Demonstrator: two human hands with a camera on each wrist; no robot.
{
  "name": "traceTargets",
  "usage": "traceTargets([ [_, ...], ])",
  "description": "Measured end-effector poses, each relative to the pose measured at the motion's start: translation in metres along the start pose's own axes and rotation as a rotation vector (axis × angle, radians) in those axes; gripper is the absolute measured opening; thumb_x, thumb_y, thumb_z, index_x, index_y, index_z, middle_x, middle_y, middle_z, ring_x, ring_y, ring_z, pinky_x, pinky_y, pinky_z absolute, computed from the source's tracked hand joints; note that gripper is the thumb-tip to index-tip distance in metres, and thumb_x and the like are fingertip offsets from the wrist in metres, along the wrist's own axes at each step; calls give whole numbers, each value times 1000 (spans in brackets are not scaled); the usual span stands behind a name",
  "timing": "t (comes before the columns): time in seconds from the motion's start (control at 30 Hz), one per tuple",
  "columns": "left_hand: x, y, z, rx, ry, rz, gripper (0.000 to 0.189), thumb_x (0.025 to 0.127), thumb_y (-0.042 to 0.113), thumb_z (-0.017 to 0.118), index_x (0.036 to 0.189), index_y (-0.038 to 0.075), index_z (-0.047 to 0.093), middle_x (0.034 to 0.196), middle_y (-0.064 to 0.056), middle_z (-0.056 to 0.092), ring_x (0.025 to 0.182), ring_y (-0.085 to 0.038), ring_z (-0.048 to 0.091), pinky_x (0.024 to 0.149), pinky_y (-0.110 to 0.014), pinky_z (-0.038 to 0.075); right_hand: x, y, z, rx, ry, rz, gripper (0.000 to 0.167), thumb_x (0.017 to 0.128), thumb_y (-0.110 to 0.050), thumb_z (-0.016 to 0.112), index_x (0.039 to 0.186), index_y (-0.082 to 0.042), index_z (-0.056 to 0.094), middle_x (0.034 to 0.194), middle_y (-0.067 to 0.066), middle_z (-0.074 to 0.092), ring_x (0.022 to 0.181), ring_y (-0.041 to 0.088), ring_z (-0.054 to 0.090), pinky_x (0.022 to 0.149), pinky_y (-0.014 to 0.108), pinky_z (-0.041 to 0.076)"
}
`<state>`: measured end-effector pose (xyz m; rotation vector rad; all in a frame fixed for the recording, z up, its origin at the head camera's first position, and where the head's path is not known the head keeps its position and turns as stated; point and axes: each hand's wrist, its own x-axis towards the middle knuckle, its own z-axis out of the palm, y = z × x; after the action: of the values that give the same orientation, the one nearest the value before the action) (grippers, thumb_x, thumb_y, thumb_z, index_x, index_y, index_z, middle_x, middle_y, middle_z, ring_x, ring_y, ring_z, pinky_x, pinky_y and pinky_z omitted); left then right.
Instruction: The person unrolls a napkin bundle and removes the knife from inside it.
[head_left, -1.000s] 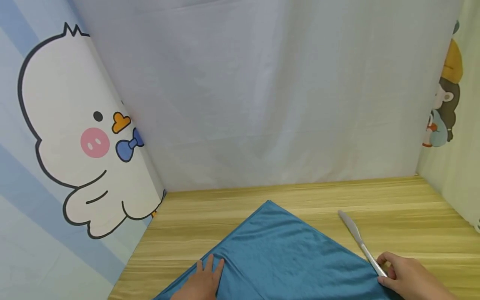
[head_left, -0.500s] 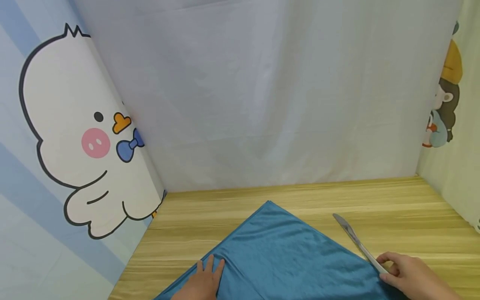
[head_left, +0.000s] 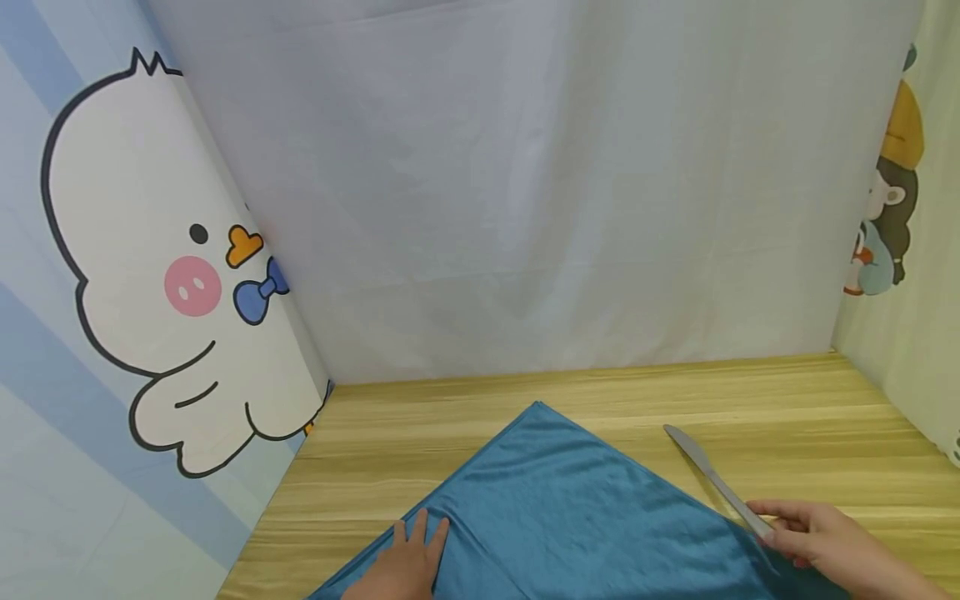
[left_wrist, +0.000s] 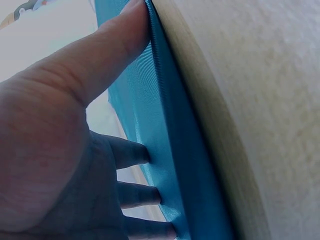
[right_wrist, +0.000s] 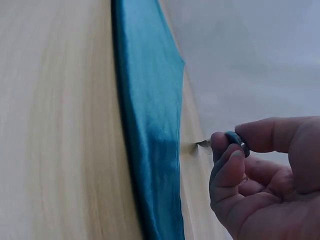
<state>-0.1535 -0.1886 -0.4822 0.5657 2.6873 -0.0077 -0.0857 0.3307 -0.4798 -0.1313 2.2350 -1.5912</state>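
Note:
A folded blue cloth lies on the table, one corner pointing away from me. My left hand rests on its left part with fingers spread; in the left wrist view the thumb lies along the cloth's edge. At the right, my right hand pinches a silver table knife by its handle end between thumb and fingers. The blade points away and to the left, just beyond the cloth's right edge. From the right wrist view, the knife's end shows between the fingertips, apart from the cloth.
The wooden tabletop extends behind and beside the cloth. A pale grey curtain hangs along its back edge. Printed fabric with a cartoon bird closes off the left, and another printed panel stands at the right.
The knife's blade tip has swung slightly left, and its handle end has risen a little off the cloth with my right hand. My left hand has stayed in place.

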Motion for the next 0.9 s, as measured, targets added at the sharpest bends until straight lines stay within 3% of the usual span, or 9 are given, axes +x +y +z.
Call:
traceTargets([
  [0.27,1,0,1,-14,-22,-27,103,67,55,83,145,4,38,147,-26,30,130,-55,30,83,-62,46,0,-2,-8,199,-43,4,52,101,-12,50,139,19,32,110,10,58,95,15,57,78,31,51],
  [0.37,1,0,1,-19,-31,-34,103,67,55,82,146,5,37,148,-26,29,130,-55,30,84,-62,46,1,-3,-10,166,34,51,54,101,-14,52,141,16,32,113,11,55,97,16,54,81,32,51],
  [0.57,3,0,0,-18,-47,-42,105,67,56,82,147,5,36,149,-25,28,131,-54,28,85,-64,44,8,-6,-6,75,221,156,62,100,-18,54,146,12,26,98,10,52,88,22,48,74,33,47],
  [0.9,4,-2,0,-26,-59,-52,107,66,57,82,148,5,34,150,-25,26,133,-54,26,87,-66,42,23,-8,-3,-13,292,177,60,100,-21,53,143,13,30,97,9,58,81,21,52,68,32,46],
])
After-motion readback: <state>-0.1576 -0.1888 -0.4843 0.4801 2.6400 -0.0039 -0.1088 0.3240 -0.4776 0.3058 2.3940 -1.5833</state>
